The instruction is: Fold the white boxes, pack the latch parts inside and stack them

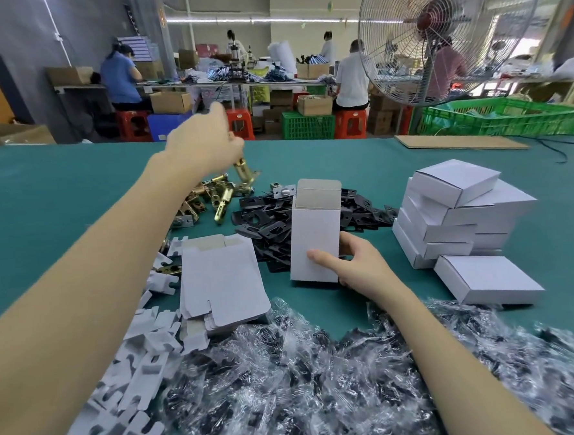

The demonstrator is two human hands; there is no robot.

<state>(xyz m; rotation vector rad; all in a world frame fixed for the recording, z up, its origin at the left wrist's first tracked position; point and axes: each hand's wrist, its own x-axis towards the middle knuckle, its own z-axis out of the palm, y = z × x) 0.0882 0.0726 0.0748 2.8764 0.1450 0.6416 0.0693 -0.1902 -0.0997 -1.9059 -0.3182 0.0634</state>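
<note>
Cardboard inserts (141, 330): lying heaped below the left forearm, within easy reach for lining; lower edge cut off by the frame.
Flat box blanks (220, 282): resting stacked between both hands, waiting for folding.
Left hand (204, 145): reaching far forward, fingers curling round a brass latch (242, 169), lifting it just above the brass latch pile (210, 198); fingertips blurring, exact grip hard to make out.
Black plates (266, 225): lying spread behind the upright box, partly hidden by it.
Open box (315, 235): standing upright, top flap raised, ready for loading.
Right hand (356, 267): gripping the box's lower corner, thumb across the front, steadying it.
Packed boxes (459, 206): sitting stacked right of the right hand.
Bagged parts (322, 383): lying heaped under both forearms; contents indistinct through the plastic.
</note>
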